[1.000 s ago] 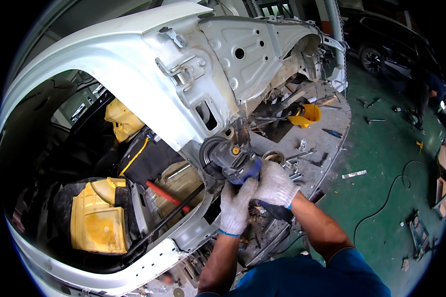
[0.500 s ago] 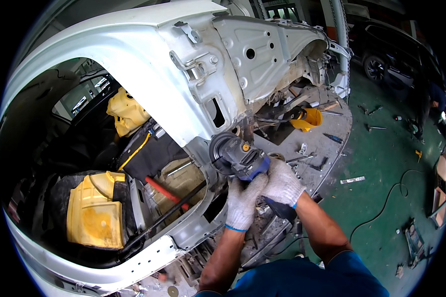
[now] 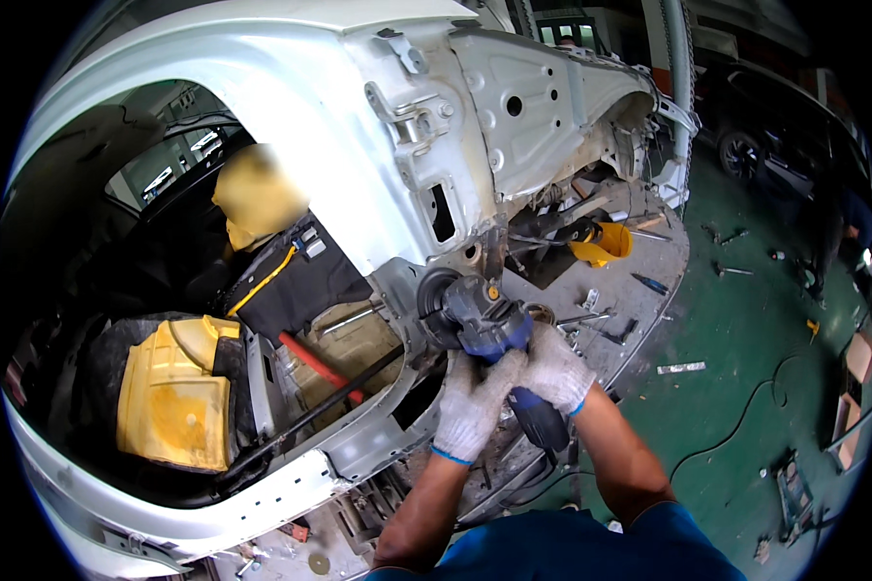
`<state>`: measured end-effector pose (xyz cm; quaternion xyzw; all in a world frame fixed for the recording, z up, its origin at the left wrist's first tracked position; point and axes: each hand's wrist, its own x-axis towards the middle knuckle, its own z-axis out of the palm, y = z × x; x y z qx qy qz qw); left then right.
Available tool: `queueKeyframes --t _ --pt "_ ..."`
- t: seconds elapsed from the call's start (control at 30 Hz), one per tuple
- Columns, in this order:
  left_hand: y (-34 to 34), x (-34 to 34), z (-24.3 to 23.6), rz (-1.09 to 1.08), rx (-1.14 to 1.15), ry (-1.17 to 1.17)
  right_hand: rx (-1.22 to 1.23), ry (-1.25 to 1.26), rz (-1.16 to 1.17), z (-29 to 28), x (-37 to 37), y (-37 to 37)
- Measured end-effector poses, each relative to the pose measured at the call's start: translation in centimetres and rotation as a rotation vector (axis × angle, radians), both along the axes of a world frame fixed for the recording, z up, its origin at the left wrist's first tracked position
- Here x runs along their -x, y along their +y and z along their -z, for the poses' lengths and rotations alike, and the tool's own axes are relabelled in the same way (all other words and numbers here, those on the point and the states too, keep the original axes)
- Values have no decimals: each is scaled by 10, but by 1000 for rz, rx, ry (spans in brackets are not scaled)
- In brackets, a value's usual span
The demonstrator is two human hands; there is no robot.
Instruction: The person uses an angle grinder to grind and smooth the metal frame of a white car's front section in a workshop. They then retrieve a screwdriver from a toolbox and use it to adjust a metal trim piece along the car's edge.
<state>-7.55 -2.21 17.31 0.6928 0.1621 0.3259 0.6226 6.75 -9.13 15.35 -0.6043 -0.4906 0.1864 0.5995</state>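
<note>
Both my gloved hands are closed round an angle grinder (image 3: 482, 318) with a dark head and blue-black body. My left hand (image 3: 475, 402), in a white knit glove with a blue cuff, grips it from the left. On its other side, my right hand (image 3: 556, 370) wraps the body, and the black rear handle hangs below. The grinder's round disc end sits against or very close to the lower corner of the silver-white car body frame (image 3: 397, 281), by the door opening. Whether the disc touches the metal I cannot tell.
Inside the car lie yellow foam pieces (image 3: 176, 397) and a red bar (image 3: 320, 368). A yellow container (image 3: 603, 244) and loose tools rest on the grey platform (image 3: 664, 257). On the green floor (image 3: 698, 407) are a cable, a hammer (image 3: 734, 271) and scattered parts. A dark car (image 3: 775, 136) stands behind.
The view has shifted slightly, so the car body appears further right. The grinder stays at the same corner, with both hands still round it; its rear handle shows more below my hands.
</note>
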Motion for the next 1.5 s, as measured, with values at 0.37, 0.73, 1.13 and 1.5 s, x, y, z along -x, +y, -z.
queueKeyframes --t 0.37,0.73,1.13,1.5 --pt "6 1 18 106 161 -114 13 -165 120 -1 20 -7" --pt "14 0 52 184 170 38 -27 179 84 31 33 -10" --pt "10 8 69 234 12 85 80 2 205 39 50 -29" --pt "38 90 15 5 -158 82 -138 -148 98 17 106 25"
